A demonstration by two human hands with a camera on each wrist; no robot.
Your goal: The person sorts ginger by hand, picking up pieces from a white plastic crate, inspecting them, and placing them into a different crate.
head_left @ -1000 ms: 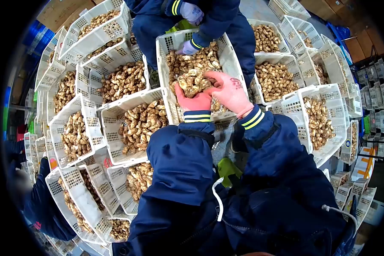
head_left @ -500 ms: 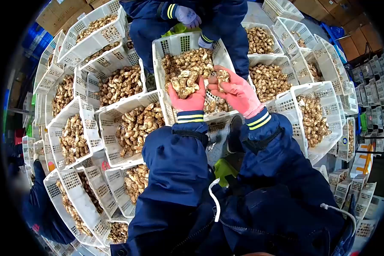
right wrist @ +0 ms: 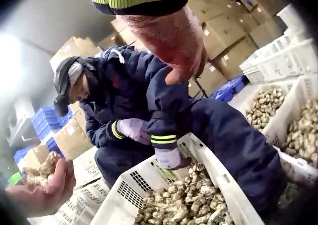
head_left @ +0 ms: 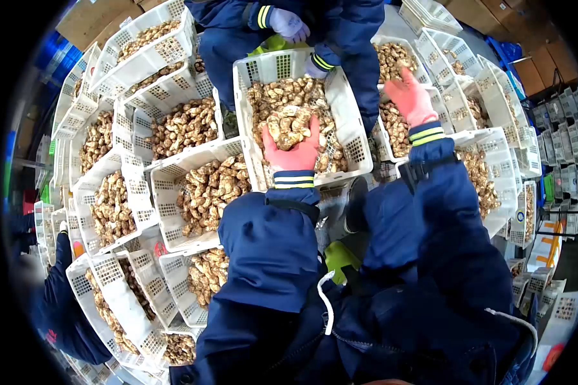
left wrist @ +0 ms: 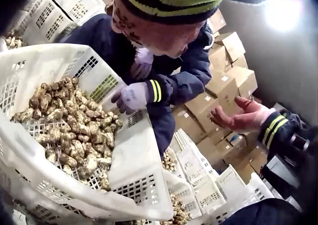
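Observation:
Several knobbly brown-and-cream roots (head_left: 288,126) rest in my gloved left hand (head_left: 292,154), its fingers curled round them above the middle white crate (head_left: 358,131). The right wrist view also shows this left hand (right wrist: 49,187) with the pieces (right wrist: 48,166). My right hand (head_left: 412,101) is out over the crates on the right, fingers apart. In the left wrist view the right hand (left wrist: 242,116) has its fingers spread and nothing visible in it. More roots (left wrist: 79,130) lie in the middle crate.
Opposite, a seated person in dark blue has one gloved hand (head_left: 289,24) at the lap and another (left wrist: 131,96) at the crate's far side. White crates of roots stand on the left (head_left: 202,240) and right (head_left: 502,204). Cardboard boxes (right wrist: 223,41) are stacked behind.
My hands were together at the roots, then parted with a piece in the right. The right hand has swung right and away, and no piece shows in it. The left still holds its roots.

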